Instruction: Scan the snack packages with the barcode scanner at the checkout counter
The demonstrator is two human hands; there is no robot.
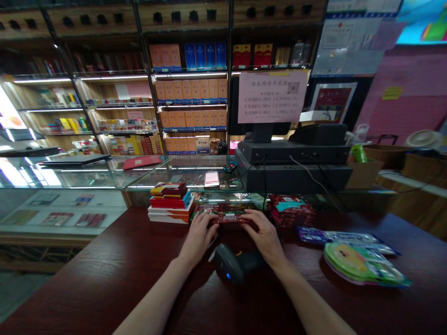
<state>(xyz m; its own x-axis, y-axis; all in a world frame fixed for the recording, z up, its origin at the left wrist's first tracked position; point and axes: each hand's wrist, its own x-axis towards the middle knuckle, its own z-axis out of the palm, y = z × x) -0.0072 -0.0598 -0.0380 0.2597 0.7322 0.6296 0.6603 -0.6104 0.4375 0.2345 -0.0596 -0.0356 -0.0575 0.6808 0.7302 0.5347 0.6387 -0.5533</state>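
Note:
Both my hands are at a dark red snack packet [228, 217] near the back of the dark wooden counter. My left hand [201, 231] grips its left end, thumb in front and fingers over the top. At the right end, my right hand [261, 231] pinches it the same way. Print on the wrapper is too blurred to read. Between my forearms lies a black barcode scanner [230, 264] with a small blue light. A stack of boxes and packets [171, 204] stands left of my left hand, and a pile of red packets [290, 210] sits beyond my right hand.
Purple and silver packets [344, 239] and a green round-headed package [359, 264] lie on the right of the wooden counter [104, 274]. Behind stand a glass display counter [150, 179], a small lit device [211, 179] and a cash register with a paper sign [270, 100]. Shelves of boxes line the wall.

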